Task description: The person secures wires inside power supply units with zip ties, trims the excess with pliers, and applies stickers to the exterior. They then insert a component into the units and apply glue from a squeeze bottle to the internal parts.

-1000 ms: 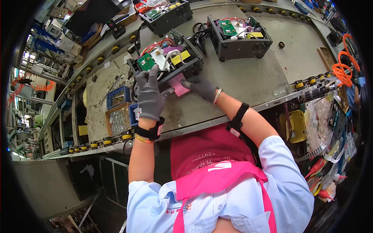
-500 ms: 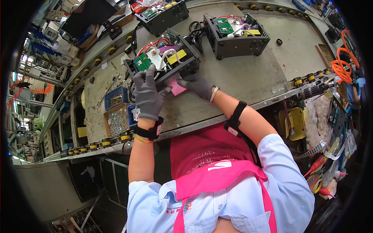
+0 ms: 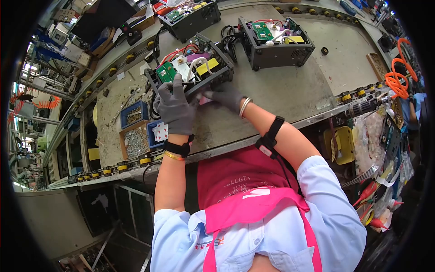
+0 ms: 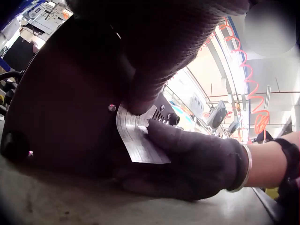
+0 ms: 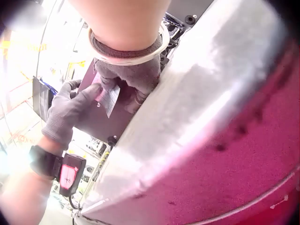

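Note:
A dark, open-topped electrical unit (image 3: 209,84) stands on the bench, a green circuit board and red and white wires showing inside. My gloved left hand (image 3: 176,109) grips its near upper edge, fingers over the rim and thumb down the side panel. Against that panel lies a pink printed slip (image 4: 136,143), which looks pale in the left wrist view. The left thumb presses its upper end. My gloved right hand (image 3: 226,96) pinches the slip's side, thumb on its face and the other fingers low beside the panel. In the head view the hands mostly hide the slip.
Two similar open units (image 3: 277,47) (image 3: 192,21) stand farther back on the bench. Small trays of screws (image 3: 134,114) and clear bits (image 3: 136,143) sit at the left. A power tool (image 3: 362,108) lies along the right edge, near an orange coiled hose (image 3: 398,75).
The right hand has shifted slightly left and closer to the unit. The pink slip, plainly visible before, now sits closer to the side panel and is mostly covered.

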Available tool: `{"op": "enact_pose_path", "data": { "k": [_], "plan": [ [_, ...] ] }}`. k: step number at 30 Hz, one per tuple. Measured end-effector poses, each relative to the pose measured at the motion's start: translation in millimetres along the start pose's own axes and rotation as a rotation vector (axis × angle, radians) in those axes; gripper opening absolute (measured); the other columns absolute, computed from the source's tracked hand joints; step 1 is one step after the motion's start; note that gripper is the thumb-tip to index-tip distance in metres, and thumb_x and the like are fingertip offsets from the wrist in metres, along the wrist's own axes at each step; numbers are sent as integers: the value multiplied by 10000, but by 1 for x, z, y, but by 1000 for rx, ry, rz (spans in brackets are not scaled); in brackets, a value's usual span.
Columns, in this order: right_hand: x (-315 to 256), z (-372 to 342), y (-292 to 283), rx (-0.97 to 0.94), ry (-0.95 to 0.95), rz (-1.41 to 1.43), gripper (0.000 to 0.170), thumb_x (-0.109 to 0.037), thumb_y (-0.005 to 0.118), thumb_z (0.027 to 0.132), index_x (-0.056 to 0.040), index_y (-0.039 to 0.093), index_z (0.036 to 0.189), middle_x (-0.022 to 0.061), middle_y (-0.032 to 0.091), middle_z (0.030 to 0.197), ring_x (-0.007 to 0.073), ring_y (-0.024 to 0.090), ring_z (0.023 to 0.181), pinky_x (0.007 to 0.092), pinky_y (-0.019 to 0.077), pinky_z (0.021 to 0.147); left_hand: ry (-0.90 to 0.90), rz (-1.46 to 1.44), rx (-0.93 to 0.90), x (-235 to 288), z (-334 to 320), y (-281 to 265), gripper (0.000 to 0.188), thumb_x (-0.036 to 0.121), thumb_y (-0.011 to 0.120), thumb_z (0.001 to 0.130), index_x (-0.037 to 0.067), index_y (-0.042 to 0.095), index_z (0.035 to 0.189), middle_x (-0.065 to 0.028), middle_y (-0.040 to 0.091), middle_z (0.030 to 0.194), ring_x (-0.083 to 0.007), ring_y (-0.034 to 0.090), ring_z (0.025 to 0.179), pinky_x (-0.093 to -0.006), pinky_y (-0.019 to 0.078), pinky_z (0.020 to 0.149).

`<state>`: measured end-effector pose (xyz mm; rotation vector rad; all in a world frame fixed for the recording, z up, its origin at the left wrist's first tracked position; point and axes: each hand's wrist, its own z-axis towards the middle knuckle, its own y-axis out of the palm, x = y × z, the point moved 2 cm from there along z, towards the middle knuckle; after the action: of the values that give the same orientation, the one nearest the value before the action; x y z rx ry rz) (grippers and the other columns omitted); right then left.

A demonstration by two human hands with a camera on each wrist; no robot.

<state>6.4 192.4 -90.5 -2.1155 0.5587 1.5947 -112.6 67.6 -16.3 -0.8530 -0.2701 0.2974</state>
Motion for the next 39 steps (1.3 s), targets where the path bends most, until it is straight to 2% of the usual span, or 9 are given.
{"op": "enact_pose_path", "data": {
  "k": [1, 4, 7, 11, 14, 22, 26, 33, 39],
  "plan": [
    [-9, -2, 1, 51, 135, -76, 465, -441, 704, 822, 1, 703, 966, 110, 676, 776, 190, 652, 724, 330, 523, 676, 11, -3, -8, 0, 0, -1, 828, 341, 852, 602, 225, 484, 1334, -113, 480, 1103, -309, 587, 934, -433, 506, 781],
    [12, 14, -11, 350, -237, -668, 358, -349, 716, 818, -16, 706, 952, 82, 666, 725, 167, 646, 680, 312, 523, 657, 18, -24, -56, -1, 1, -9, 846, 237, 843, 610, 235, 454, 1361, -125, 477, 1125, -322, 580, 970, -436, 498, 810],
    [-21, -14, -24, 161, -7, -789, 307, -290, 706, 812, -29, 709, 974, 87, 689, 760, 182, 651, 683, 319, 520, 667, -12, -101, -136, -6, 2, -12, 846, 77, 773, 647, 253, 420, 1395, -136, 469, 1169, -338, 574, 1014, -434, 496, 842],
    [-33, -23, -5, -243, -269, -197, 292, -276, 655, 813, -32, 708, 963, 146, 701, 828, 233, 659, 690, 349, 514, 699, -18, -175, -198, -9, 4, -16, 872, -31, 714, 644, 260, 405, 1406, -138, 466, 1169, -343, 569, 1022, -428, 500, 862],
    [-19, 4, 7, -105, -368, -441, 286, -277, 659, 806, -31, 705, 943, 149, 689, 798, 227, 662, 693, 344, 514, 696, -6, -186, -206, -11, 3, -16, 868, -33, 708, 649, 260, 405, 1407, -141, 463, 1172, -344, 566, 1031, -422, 500, 862],
    [-35, -67, -81, 56, 8, -933, 263, -289, 593, 825, -78, 715, 923, 168, 683, 947, 352, 647, 894, 433, 507, 822, 17, -145, -202, -8, 5, -19, 851, 9, 715, 659, 240, 401, 1416, -137, 462, 1179, -349, 526, 1090, -431, 456, 922],
    [-60, -192, -134, 318, -102, -910, 258, -283, 581, 843, -107, 704, 984, 135, 690, 945, 337, 647, 914, 423, 503, 829, 134, -58, -86, -17, -6, -6, 824, 319, 802, 677, 138, 449, 1400, -198, 582, 1185, -344, 479, 1169, -435, 370, 1017],
    [-75, -421, -252, 1263, 373, -1027, 217, -237, 619, 821, -119, 719, 973, 129, 701, 896, 248, 683, 868, 370, 522, 788, -12, -155, -238, -7, 3, -21, 860, 113, 770, 681, 212, 374, 1438, -159, 443, 1204, -377, 532, 1075, -450, 474, 890],
    [12, -595, -312, 1273, 1075, -892, 258, -183, 603, 776, -109, 717, 996, 217, 647, 1071, 348, 636, 1019, 414, 499, 892, 32, -148, -210, -11, 2, -16, 809, 141, 745, 731, 201, 368, 1444, -195, 461, 1231, -399, 532, 1081, -455, 458, 886]
  ]
}}
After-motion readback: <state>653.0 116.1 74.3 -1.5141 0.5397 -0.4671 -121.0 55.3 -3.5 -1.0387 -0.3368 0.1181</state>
